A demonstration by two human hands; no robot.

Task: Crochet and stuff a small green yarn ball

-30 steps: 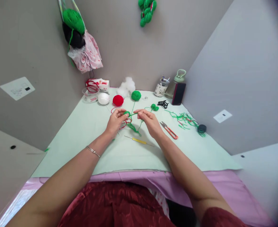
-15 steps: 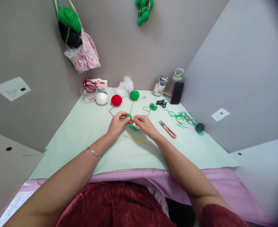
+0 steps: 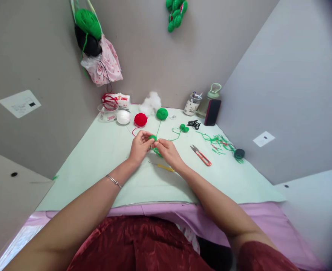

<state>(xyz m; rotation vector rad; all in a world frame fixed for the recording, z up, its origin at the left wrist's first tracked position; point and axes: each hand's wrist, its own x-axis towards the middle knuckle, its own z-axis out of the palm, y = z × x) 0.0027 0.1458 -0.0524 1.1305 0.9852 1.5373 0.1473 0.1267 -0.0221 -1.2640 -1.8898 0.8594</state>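
My left hand point(image 3: 140, 148) is closed around a small green crochet piece point(image 3: 152, 138), which shows above its fingertips. Against the near side of that piece, my right hand point(image 3: 168, 151) pinches thumb and fingers together; what lies between them is too small to tell. Loose green yarn point(image 3: 157, 152) hangs below the fingers. A strand runs from the work back to a green yarn ball point(image 3: 162, 114). On the table just below my hands lies a yellow-handled crochet hook point(image 3: 166, 167), its right end hidden by my right wrist.
Orange thread snips point(image 3: 201, 155) lie right of my hands, near green yarn scraps point(image 3: 218, 141) and a black tape roll point(image 3: 239, 153). Behind are a red yarn ball point(image 3: 140, 119), white yarn ball point(image 3: 123, 117), stuffing point(image 3: 151, 103), small green crocheted pieces point(image 3: 184, 128), and a phone point(image 3: 212, 112) against a bottle point(image 3: 204, 107).
My right hand has shifted slightly left and down, its fingertips lower on the crochet piece. The left hand stays on it, turned a little. The whole view has shifted slightly.
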